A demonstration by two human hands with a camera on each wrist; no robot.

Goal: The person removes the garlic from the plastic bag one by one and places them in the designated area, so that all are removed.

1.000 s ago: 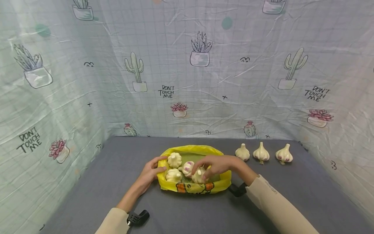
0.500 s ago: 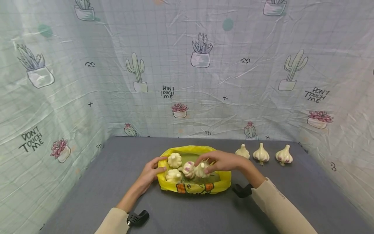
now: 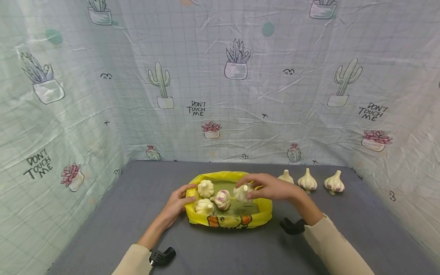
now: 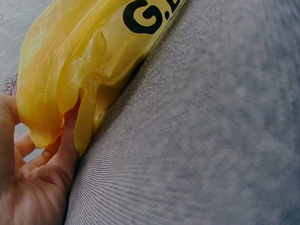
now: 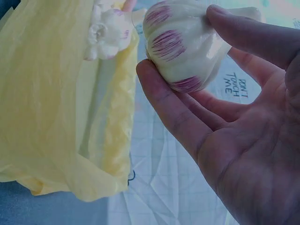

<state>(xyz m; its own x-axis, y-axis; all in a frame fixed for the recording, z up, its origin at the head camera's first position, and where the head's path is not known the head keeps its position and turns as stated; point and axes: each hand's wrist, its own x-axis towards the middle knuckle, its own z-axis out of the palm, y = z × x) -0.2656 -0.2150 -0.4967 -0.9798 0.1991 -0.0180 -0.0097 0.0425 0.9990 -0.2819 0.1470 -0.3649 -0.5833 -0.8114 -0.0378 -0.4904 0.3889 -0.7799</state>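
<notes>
A yellow plastic bag [image 3: 223,175] lies on the table with its wide mouth facing up. My left hand [image 3: 178,201] holds the bag's left side, thumb and fingers at the plastic; in the left wrist view a fold partly hides the fingers. In my right hand [image 3: 269,186] is a garlic bulb [image 3: 241,193], pinched between thumb and fingers over the bag's right part. Its purple streaks show in the right wrist view. Inside the bag sit three more garlic bulbs: one at the back left [image 3: 205,188], one at the front left [image 3: 204,206], and a purple-marked one [image 3: 222,199] near the middle.
Three garlic bulbs stand in a row at the table's back right: a left one [image 3: 286,176] partly behind my right hand, a middle one [image 3: 307,180] and a right one [image 3: 334,181]. A cactus-print curtain [image 3: 220,95] walls the grey table [image 3: 213,252] behind and at the sides.
My right hand has lifted the garlic bulb from the front of the bag and shifted it right and back, exposing the bag's inside. My left hand stays at the bag's left side.
</notes>
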